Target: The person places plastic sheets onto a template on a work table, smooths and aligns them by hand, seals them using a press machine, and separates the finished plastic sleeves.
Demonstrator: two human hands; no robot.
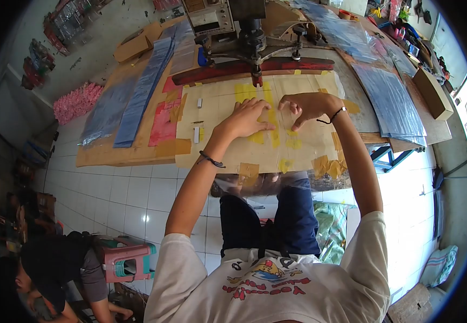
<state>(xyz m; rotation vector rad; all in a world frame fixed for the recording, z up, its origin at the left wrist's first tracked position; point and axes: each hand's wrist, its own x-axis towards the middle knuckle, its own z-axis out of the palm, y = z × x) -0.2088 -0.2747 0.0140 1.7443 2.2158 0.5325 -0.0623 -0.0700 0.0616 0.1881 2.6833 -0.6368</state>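
My left hand [248, 117] rests over the cream work sheet [217, 153], fingers and thumb apart, near strips of yellow tape [272, 116]. To its right, my right hand [313, 106] bends down at the wrist, with the thumb apart from partly curled fingers. I see nothing held in either hand. Clear plastic film [255, 187] appears to hang over the table's front edge; how far it reaches under my hands I cannot make out. Just beyond my hands stands a press machine [254, 46] with a long red bar [212, 73].
Stacks of bluish plastic sheets [146, 89] lie on the left, with another stack [387, 99] on the right. A cardboard box [139, 42] sits at the back left, and a carton [432, 93] at the right edge. Another person [64, 269] bends near a pink stool [128, 258].
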